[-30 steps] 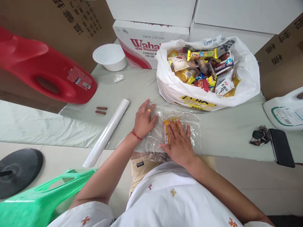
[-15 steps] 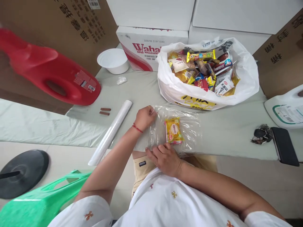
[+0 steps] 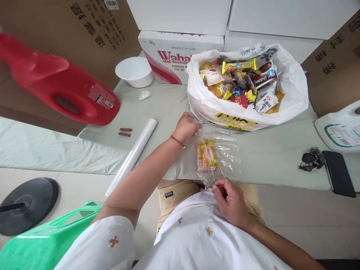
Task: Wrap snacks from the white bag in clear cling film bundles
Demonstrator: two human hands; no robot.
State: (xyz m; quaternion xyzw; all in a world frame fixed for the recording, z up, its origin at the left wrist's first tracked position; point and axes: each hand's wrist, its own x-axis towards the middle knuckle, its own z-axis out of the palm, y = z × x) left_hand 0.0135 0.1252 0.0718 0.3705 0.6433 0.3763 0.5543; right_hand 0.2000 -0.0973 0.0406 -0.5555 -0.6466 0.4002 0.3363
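A yellow snack packet (image 3: 207, 154), with pink along its lower edge, lies on the cloth-covered table under clear plastic film (image 3: 229, 150). My left hand (image 3: 187, 129), with a red string on its wrist, pinches the film's upper left corner, above and left of the packet. Near the table's front edge, my right hand (image 3: 229, 197) pinches the film's lower edge, below and right of the packet. Between the two hands the film is drawn over the packet's left part.
Behind the packet stands a white bag (image 3: 247, 116) full of snacks. A clear film roll (image 3: 132, 155) and two brown strips (image 3: 125, 132) lie left. A white bowl (image 3: 135, 73) and red jug (image 3: 78, 88) are further back. Keys (image 3: 311, 159) and a phone (image 3: 339, 173) lie right.
My left hand has moved right and away from me with the film's edge. My right hand has shifted right and nearer me, from spread fingers to a pinch. The film's left side now folds over the packet.
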